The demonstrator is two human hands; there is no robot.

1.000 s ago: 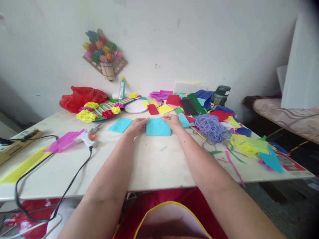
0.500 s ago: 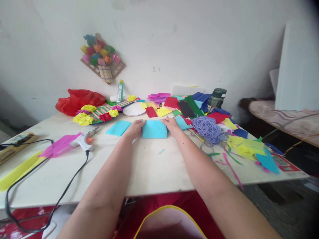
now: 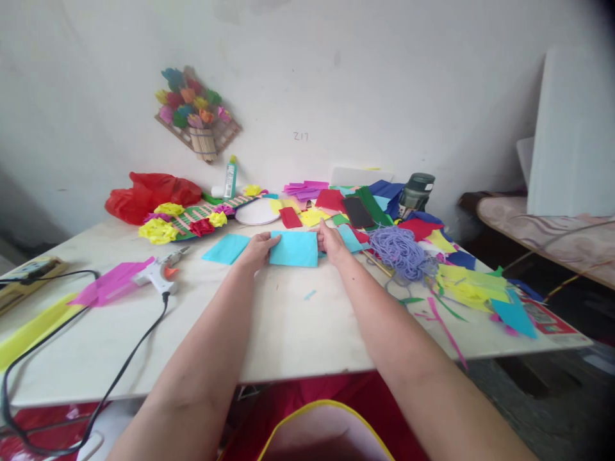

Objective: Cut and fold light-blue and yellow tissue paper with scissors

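Head view, cyan paper (image 3: 294,248) at centre of frame, flat on the desk (image 3: 288,320), left hand (image 3: 257,248) at its left edge, fingers pinched onto it, right hand (image 3: 331,243) at its right edge, fingers likewise closed on it, second cyan sheet (image 3: 225,248) just left, purple yarn (image 3: 401,250) right of centre.

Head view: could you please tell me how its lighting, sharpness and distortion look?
Head view: soft, even light, no glare; the blue paper held by the left hand and right hand is sharp; the forearms stretch wide toward the bottom edge; the right corners darken into a vignette.
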